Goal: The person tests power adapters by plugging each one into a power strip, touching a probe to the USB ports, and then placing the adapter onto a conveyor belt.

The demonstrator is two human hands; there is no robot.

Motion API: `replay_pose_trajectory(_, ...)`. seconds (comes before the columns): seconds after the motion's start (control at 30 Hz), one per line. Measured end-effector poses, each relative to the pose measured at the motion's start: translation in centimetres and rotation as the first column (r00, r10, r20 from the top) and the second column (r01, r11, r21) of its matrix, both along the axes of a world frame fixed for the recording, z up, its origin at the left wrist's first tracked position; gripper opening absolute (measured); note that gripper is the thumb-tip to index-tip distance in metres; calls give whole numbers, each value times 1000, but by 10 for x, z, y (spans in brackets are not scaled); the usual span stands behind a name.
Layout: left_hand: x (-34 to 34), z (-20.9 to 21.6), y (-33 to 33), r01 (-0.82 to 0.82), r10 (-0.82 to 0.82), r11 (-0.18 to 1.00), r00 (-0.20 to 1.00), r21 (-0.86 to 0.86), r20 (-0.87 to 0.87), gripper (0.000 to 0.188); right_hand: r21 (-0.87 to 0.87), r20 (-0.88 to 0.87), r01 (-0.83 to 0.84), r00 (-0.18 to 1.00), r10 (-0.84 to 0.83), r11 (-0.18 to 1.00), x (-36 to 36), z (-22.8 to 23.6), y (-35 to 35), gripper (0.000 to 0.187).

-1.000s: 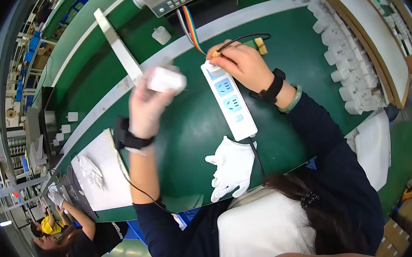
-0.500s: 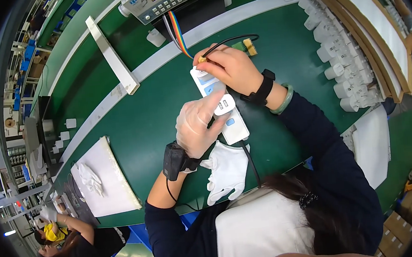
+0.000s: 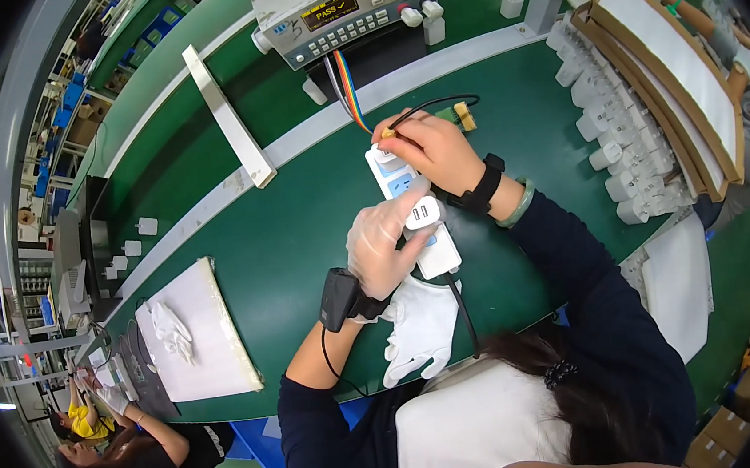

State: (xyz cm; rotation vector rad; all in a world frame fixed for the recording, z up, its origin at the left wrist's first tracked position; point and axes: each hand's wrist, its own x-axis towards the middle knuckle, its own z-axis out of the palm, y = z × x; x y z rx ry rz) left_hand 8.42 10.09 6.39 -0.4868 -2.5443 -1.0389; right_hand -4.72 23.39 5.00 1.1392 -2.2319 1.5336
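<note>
A white power strip (image 3: pixel 439 261) with pale blue socket faces lies on the green table in front of me. My left hand (image 3: pixel 382 244), in a thin see-through glove, grips a white charger (image 3: pixel 424 213) with two USB ports, over the strip's middle. I cannot tell whether its pins are in the socket. At the strip's far end my bare right hand (image 3: pixel 431 147) pinches a small yellowish cable plug (image 3: pixel 388 133), close against another white charger (image 3: pixel 385 157) mostly covered by the fingers. A black cable (image 3: pixel 442 100) loops from that plug to a small green circuit board (image 3: pixel 448 115).
A grey tester (image 3: pixel 333 15) with a lit screen stands at the back, a rainbow ribbon cable (image 3: pixel 347 83) running from it. White chargers (image 3: pixel 615 155) line the right side beside cardboard trays (image 3: pixel 664 75). A white glove (image 3: pixel 425 323) lies near me. Another person works at left.
The tester's screen has switched from readings to a short word with a tick. The whole view has shifted slightly. Both hands keep their holds, and the charger in my left hand looks slightly more tilted.
</note>
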Motion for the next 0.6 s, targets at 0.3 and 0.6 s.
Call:
replay_pose_trajectory(0.3, -10, -10, -14, -96, 94, 994, 994, 42, 59, 58, -28, -35, 3, 999, -4, 1000, -9, -3, -2, 19)
replay_pose_trajectory(0.6, -6, 7, -4, -14, -1, 980, 997, -197, -76, 61, -26, 16, -9, 1000, 9, 1000, -3, 0, -1, 16)
